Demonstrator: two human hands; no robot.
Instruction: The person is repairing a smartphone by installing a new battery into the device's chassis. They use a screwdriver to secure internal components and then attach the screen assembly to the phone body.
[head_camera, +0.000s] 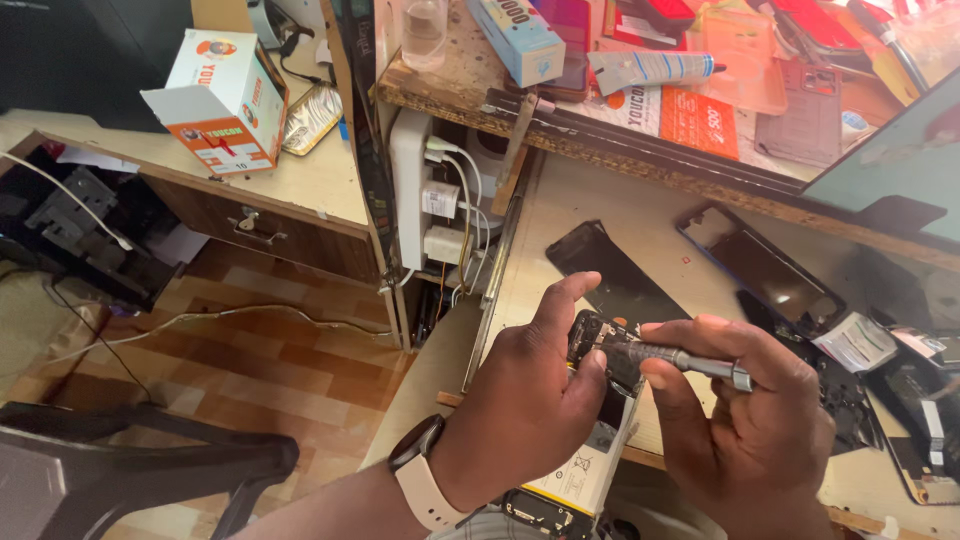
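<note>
Left hand (525, 400) gripped opened phone (590, 440) at lower centre; right hand (760, 420) pinched screwdriver (670, 358) onto it, above desk (600, 200).

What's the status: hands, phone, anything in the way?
Left hand grips the opened phone. Right hand holds a screwdriver, tip at the phone's top end. Loose phone frame lies beyond on the bench, apart.

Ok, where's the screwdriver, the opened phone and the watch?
screwdriver (690, 364), head view, on its metal shaft.
opened phone (590, 335), head view, on its exposed upper insides.
watch (417, 443), head view, on its dark face.
</note>
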